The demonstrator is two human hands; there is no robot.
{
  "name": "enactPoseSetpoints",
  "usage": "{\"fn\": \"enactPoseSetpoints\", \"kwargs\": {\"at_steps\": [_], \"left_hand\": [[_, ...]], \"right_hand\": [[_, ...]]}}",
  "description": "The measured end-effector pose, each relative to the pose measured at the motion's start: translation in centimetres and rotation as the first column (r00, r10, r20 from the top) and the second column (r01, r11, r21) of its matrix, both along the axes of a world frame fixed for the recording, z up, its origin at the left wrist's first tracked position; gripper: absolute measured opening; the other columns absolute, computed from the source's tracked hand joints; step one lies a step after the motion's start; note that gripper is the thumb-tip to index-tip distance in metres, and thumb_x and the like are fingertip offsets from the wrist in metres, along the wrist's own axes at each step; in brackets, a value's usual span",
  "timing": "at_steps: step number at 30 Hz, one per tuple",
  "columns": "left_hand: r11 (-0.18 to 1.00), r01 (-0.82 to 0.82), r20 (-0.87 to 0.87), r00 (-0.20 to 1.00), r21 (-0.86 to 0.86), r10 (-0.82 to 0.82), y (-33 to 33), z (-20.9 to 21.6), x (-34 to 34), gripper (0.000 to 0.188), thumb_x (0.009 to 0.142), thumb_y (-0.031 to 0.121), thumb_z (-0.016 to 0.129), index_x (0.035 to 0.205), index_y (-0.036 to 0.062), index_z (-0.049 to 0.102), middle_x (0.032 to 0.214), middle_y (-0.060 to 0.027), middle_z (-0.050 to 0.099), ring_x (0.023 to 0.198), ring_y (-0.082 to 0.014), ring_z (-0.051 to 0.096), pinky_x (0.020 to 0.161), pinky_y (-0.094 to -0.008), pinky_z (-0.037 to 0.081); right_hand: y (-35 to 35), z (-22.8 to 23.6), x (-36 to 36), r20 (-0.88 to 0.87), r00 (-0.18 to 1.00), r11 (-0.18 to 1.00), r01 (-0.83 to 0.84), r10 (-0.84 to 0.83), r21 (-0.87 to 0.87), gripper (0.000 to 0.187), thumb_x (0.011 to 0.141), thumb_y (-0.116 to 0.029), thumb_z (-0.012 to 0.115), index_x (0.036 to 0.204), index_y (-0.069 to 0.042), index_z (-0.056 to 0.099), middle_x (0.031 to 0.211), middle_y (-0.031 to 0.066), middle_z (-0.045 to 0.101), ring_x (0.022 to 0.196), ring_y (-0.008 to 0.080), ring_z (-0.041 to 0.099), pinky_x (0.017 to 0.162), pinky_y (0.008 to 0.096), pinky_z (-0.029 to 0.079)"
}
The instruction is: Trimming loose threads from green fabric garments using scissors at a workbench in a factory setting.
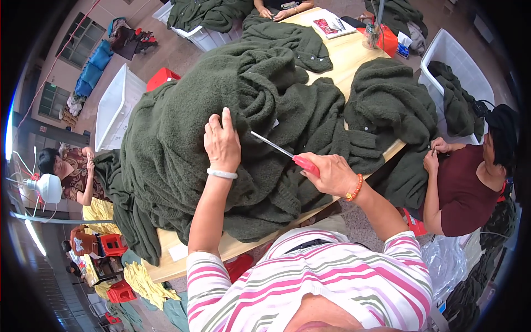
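"Workroom's busy: white bins [119, 105] round a light wood table [354, 55], co-worker in maroon [464, 191] at far R. Where's the main stuff?"

"Dark green knit garments [171, 133], heaped mid-table right in front of the person in stripes; some hang over the edge."

"Hands?"

"L hand [223, 145] flat on the heap, fingers nearly straight; can't tell if it pinches any cloth. R hand [332, 178] closed round the red handle of a slim metal-shafted tool [307, 164], shaft aimed twd L hand."

"Risks?"

"Tip's just beside L hand, so a slip of R grip or a sudden shift of soft cloth could poke it or pull a thread. Can't tell if tip touches knit."

"Else?"

"Beaded bracelet [355, 189] on R wrist might snag loops if dragged; overhang, if bumped, could prob. pull pcs off."
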State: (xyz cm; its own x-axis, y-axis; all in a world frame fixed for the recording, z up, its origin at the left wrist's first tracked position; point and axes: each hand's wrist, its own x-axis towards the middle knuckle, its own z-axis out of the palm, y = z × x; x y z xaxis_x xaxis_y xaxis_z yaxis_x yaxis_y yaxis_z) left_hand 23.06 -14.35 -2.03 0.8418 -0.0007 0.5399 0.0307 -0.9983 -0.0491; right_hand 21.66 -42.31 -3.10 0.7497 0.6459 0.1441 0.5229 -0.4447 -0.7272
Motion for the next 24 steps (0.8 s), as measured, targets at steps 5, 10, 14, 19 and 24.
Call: {"fn": "enactPoseSetpoints", "kwargs": {"at_steps": [5,10,14,19,24], "left_hand": [[0.293,0.111,0.055,0.979,-0.95,-0.194,3.8,-1.6,2.1,0.016,0.095,0.01,0.058,0.103,-0.0009,0.065,0.093,-0.0034,0.068,0.082,-0.0171,0.067,0.074,-0.0267,0.053],[-0.543,-0.106,0.177,0.879,-0.833,-0.443,6.1,-3.2,1.1,0.017,0.097,0.016,0.055,0.106,0.0036,0.061,0.098,-0.0066,0.068,0.089,-0.0192,0.066,0.08,-0.0346,0.054],[-0.588,-0.085,0.162,0.921,-0.804,-0.355,5.2,-3.4,0.6,0.012,0.096,0.015,0.057,0.101,0.0052,0.062,0.096,-0.0067,0.069,0.085,-0.0195,0.067,0.076,-0.0369,0.056],[-0.604,-0.072,0.195,0.911,-0.794,-0.364,5.1,-3.6,-0.2,0.013,0.096,0.016,0.057,0.102,0.0054,0.062,0.097,-0.0084,0.069,0.085,-0.0205,0.067,0.075,-0.0389,0.056],[-0.647,-0.089,0.224,0.895,-0.757,-0.385,6.7,-5.4,-0.2,0.019,0.097,0.018,0.055,0.106,0.004,0.062,0.098,-0.0091,0.069,0.087,-0.022,0.067,0.08,-0.0418,0.055]], "right_hand": [[-1.0,0.1,0.6,-0.003,0.999,0.998,0.047,-0.047,0.028,0.031,0.086,-0.02,0.06,0.116,-0.013,0.056,0.082,0.0164,0.067,0.076,0.0378,0.065,0.069,0.0473,0.052],[0.9,2.3,1.3,-0.059,0.998,0.989,0.03,-0.039,-0.144,0.028,0.086,-0.022,0.06,0.112,-0.012,0.057,0.081,0.0181,0.067,0.079,0.0385,0.065,0.072,0.0492,0.05],[2.5,1.9,2.2,-0.05,0.999,0.961,-0.027,0.014,-0.277,0.025,0.087,-0.024,0.059,0.106,-0.009,0.056,0.082,0.0188,0.067,0.083,0.0385,0.065,0.076,0.049,0.05],[3.2,3.6,2.3,-0.032,0.999,0.951,-0.012,0.002,-0.31,0.023,0.086,-0.023,0.059,0.102,-0.006,0.057,0.084,0.0203,0.067,0.086,0.0378,0.066,0.078,0.0478,0.049],[3.8,3.0,2.0,-0.027,0.997,0.939,-0.081,0.077,-0.334,0.024,0.086,-0.024,0.06,0.103,-0.006,0.057,0.086,0.0197,0.067,0.087,0.0372,0.066,0.078,0.048,0.05]]}}
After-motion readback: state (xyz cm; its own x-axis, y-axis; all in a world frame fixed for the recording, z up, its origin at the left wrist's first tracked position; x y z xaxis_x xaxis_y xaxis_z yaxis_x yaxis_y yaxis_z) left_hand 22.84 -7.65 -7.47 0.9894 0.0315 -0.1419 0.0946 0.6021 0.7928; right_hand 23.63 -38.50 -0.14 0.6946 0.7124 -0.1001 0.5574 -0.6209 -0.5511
